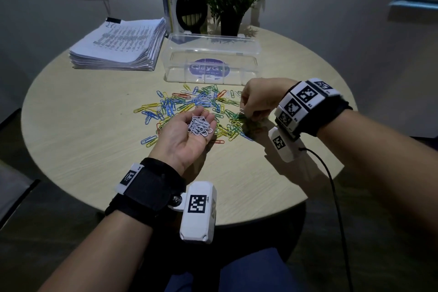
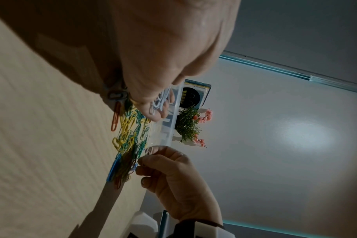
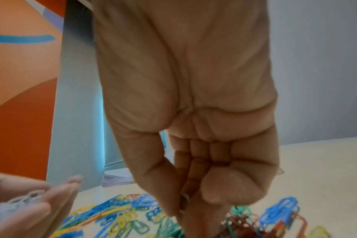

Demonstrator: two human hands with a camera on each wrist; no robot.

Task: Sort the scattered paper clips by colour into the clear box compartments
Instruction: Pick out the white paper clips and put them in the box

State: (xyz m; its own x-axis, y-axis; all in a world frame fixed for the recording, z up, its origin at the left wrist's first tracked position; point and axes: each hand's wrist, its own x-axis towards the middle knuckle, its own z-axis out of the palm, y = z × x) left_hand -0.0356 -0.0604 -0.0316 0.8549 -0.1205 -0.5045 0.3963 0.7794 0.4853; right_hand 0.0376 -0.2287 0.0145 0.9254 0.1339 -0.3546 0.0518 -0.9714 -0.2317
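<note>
Several blue, yellow, green and red paper clips lie scattered on the round table, in front of the clear box. My left hand lies palm up over the pile, fingers relaxed, and carries a heap of white paper clips. That heap also shows in the left wrist view as white clips. My right hand hovers at the pile's right side. Its thumb and forefinger pinch one white clip, seen as a white clip and between the fingertips. The box's inside is hard to make out.
A thick stack of printed paper lies at the back left. Books and a potted plant stand behind the box. A black cable hangs from my right wrist over the table's near edge.
</note>
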